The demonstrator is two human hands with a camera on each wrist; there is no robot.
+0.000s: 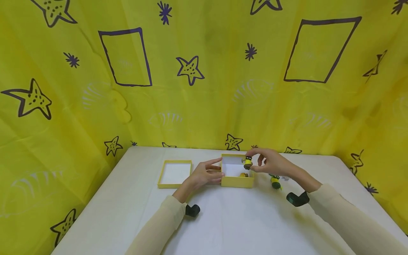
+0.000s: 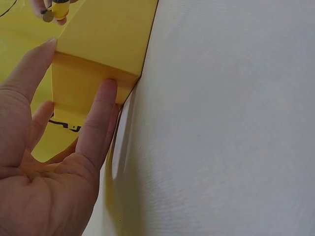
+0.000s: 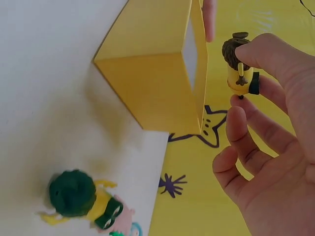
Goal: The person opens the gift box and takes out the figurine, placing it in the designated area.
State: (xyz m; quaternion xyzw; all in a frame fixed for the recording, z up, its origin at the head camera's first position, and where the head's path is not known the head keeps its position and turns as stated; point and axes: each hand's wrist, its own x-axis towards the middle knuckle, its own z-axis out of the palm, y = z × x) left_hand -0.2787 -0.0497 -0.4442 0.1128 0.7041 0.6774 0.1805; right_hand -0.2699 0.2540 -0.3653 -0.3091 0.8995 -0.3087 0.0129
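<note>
A small yellow toy figure (image 1: 248,162) with a brown base and a dark band is pinched between thumb and fingers of my right hand (image 1: 274,163), above the right side of a yellow box (image 1: 237,182). The box stands uncovered, white inside, with another small yellow figure (image 1: 244,175) in it. My left hand (image 1: 204,173) touches the box's left wall with extended fingers; the left wrist view shows fingertips (image 2: 110,86) against that wall. In the right wrist view the held figure (image 3: 236,73) hangs beside the box's rim.
Left of the box lies its yellow-rimmed lid (image 1: 174,186), white inside up. A yellow figure with a dark green part (image 3: 74,192) lies on the table under my right arm, next to a pinkish item (image 3: 123,219). A yellow patterned curtain (image 1: 207,106) surrounds the white table (image 1: 223,226).
</note>
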